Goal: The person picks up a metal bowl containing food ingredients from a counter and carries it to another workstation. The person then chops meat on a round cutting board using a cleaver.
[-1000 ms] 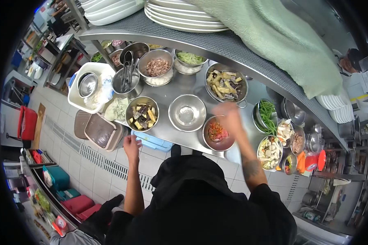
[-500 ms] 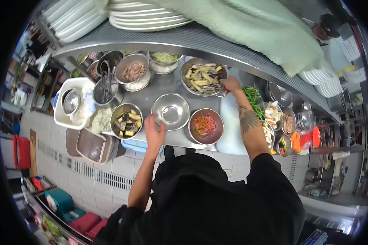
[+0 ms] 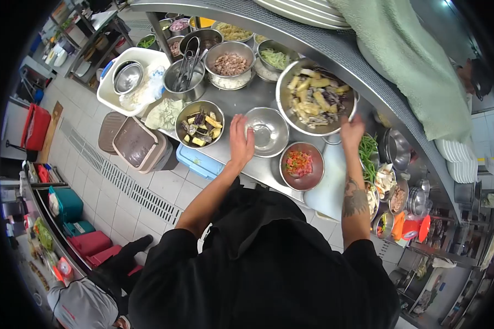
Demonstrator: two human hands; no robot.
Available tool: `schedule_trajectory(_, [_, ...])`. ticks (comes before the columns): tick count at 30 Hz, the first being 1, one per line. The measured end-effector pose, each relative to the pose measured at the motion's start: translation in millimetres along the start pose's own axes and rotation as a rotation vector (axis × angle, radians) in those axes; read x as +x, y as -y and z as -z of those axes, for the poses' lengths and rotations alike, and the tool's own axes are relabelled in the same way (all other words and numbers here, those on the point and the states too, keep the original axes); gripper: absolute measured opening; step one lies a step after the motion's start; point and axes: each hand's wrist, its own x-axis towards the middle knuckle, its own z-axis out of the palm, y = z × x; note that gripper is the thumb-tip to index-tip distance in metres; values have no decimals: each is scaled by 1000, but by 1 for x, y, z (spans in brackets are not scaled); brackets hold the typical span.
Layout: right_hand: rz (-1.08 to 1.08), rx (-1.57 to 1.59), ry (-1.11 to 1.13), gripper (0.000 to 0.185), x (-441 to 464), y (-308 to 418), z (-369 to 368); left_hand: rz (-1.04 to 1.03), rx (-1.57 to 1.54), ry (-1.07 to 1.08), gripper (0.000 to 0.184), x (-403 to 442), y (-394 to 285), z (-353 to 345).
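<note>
From my seat I am looking down on a steel table [image 3: 237, 103], where a big metal pan [image 3: 283, 104] is sitting at the far edge, just beyond a white board [image 3: 328, 189] — whether flat or slightly lifted, I am not able to tell. With that load I am expecting the pan to be heavy and stiff, its rim perhaps slippery, so I am favouring a hold on opposite sides of the edge. It is looking round and silvery, heaped with pale yellow and dark purple vegetable pieces [image 3: 315, 100] that are probably soft and easily crushed. The right hand [image 3: 352, 131] is gripping its near right edge, fingers bending onto the rim. Between the pan and the left hand [image 3: 240, 141], a smaller silver bowl [image 3: 267, 132] is standing upright, shiny inside; I am judging it light, rigid and best held by its lip. That left hand is hanging open at the bowl's left side — I am not seeing clearly whether it is touching. Much the same size, a reddish bowl [image 3: 307, 182] is holding a chopped red and green mix [image 3: 299, 164].
</note>
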Motion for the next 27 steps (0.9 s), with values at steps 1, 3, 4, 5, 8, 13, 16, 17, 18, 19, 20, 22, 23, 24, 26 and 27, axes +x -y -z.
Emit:
schedule_trajectory(1, [-82,-111,40,17,-6,8,-2,40,-23,-50,36,1,0,-3])
schedule_trajectory(3, [-152,-218,92,15,-22,49,-12,92,-83,-83,38,7,0,-7])
schedule_trajectory(4, [-183,-201,111,14,-28,50,-19,150,-135,-122,41,10,-1,-7])
schedule_trajectory(5, [-184,-201,113,14,-35,51,-25,151,-134,-122,41,13,-2,-6])
schedule_trajectory(8, [67,-191,88,17,-48,60,-41,228,-190,-121,47,19,1,-8])
schedule_trajectory(13, [280,-176,115,15,-64,71,-60,309,-368,-145,52,23,7,-15])
schedule_trajectory(16, [400,-123,101,10,-70,70,-63,346,-454,-186,51,23,4,-11])
schedule_trajectory(17, [451,-121,79,9,-71,69,-64,336,-434,-179,51,24,3,-9])
schedule_trajectory(18, [500,-119,55,9,-73,68,-65,339,-432,-178,51,25,2,-8])
schedule_trajectory(19, [496,-119,58,9,-74,69,-66,347,-463,-194,50,26,2,-8])
schedule_trajectory(20, [504,-105,69,10,-75,70,-66,353,-496,-208,50,28,1,-9])
schedule_trajectory(22, [500,-98,72,10,-77,69,-63,360,-527,-207,50,28,-3,-9])
schedule_trajectory(23, [514,-134,59,10,-75,66,-62,372,-502,-179,50,28,-6,-6])
schedule_trajectory(24, [533,-169,46,10,-71,65,-62,380,-477,-157,51,32,-9,-4])
schedule_trajectory(26, [500,-186,48,10,-73,64,-64,390,-445,-130,52,33,-9,-3])
schedule_trajectory(27, [469,-207,51,10,-74,63,-63,396,-441,-128,52,34,-10,-3])
